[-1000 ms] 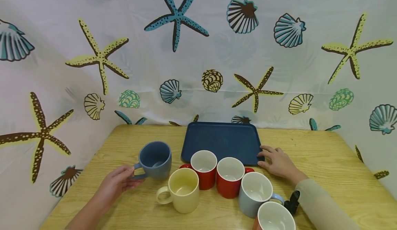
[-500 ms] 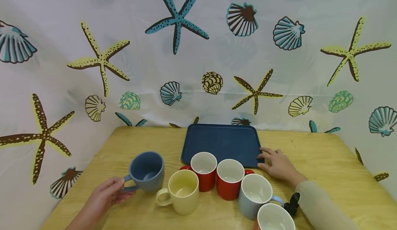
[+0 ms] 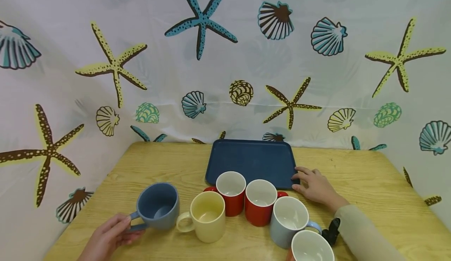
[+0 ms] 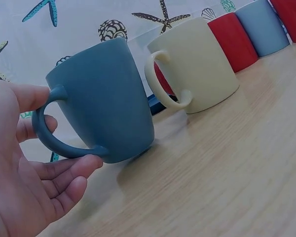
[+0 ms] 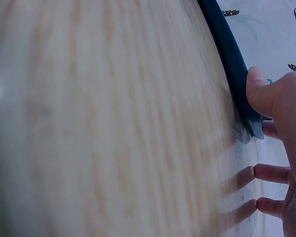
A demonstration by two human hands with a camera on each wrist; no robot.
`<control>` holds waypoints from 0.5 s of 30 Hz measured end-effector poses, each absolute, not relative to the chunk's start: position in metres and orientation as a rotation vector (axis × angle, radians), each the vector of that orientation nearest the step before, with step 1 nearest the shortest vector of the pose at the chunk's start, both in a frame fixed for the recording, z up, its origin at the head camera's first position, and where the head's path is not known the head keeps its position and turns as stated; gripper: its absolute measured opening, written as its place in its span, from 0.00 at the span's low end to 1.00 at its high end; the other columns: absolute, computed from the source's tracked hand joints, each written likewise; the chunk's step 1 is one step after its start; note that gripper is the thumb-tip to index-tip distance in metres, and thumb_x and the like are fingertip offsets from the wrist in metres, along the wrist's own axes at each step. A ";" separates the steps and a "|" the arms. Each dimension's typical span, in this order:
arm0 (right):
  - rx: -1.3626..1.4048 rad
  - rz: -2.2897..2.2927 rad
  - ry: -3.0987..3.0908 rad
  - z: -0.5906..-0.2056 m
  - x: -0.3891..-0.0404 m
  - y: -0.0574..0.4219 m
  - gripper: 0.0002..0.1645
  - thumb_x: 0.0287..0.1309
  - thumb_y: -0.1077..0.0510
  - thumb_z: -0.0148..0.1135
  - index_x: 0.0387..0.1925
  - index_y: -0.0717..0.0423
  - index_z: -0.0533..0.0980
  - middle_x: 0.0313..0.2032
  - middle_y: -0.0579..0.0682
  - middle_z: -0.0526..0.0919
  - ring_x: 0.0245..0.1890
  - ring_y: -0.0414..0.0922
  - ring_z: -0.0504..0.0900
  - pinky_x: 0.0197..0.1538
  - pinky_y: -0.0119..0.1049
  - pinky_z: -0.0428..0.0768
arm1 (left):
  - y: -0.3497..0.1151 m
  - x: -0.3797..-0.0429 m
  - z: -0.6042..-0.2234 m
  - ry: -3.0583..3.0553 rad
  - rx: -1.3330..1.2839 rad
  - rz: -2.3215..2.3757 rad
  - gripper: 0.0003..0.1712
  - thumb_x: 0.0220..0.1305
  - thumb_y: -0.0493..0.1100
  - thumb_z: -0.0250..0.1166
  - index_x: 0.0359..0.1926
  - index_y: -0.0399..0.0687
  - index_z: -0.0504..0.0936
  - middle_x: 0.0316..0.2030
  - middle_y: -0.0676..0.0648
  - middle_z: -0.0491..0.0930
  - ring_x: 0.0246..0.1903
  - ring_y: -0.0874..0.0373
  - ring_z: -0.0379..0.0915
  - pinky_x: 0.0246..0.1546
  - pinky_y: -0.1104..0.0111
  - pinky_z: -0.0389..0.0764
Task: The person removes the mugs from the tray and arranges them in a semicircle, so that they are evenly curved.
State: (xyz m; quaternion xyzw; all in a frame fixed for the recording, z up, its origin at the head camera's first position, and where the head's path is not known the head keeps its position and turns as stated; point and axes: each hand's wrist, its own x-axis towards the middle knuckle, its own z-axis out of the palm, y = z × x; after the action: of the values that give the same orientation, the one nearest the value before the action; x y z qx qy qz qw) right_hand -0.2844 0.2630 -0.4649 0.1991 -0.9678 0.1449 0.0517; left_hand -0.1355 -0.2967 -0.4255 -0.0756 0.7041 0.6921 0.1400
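My left hand (image 3: 107, 235) grips the handle of a blue mug (image 4: 101, 101), thumb at the top and fingertips beneath. The mug's base is close to the wooden table; whether it touches is hard to tell. Just right of it stands a yellow mug (image 3: 208, 222), its handle pointing left. My right hand (image 3: 316, 186) rests at the near right corner of a dark blue tray (image 3: 251, 163), fingers loosely bent. In the right wrist view the thumb (image 5: 259, 91) touches the tray's edge, while other fingertips meet the table.
Two red mugs (image 3: 235, 204) with white insides stand before the tray. To their right are a light blue mug (image 3: 283, 229) and an orange mug (image 3: 311, 249), cut by the frame edge. A small black object (image 3: 331, 231) is by the right sleeve. Patterned cloth surrounds the table (image 3: 165, 161).
My left hand has brought the blue mug toward me and leftward, from beyond the yellow mug to beside it. The right hand and the tray stay in place.
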 end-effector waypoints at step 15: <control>0.618 0.451 -2.921 -0.464 -0.282 0.264 0.19 0.59 0.42 0.57 0.48 0.46 0.78 0.62 0.54 0.67 0.52 0.61 0.68 0.50 0.59 0.69 | -0.307 -0.102 -0.434 1.926 -0.398 2.079 0.17 0.63 0.55 0.59 0.31 0.45 0.74 0.33 0.41 0.83 0.35 0.51 0.81 0.36 0.61 0.81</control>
State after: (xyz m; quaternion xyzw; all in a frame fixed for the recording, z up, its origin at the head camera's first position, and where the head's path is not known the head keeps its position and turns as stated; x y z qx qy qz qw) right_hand -0.2823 0.2643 -0.4644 0.2042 -0.9656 0.1492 0.0608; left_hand -0.1019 -0.3070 -0.4345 -0.1378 0.6663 0.7194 0.1396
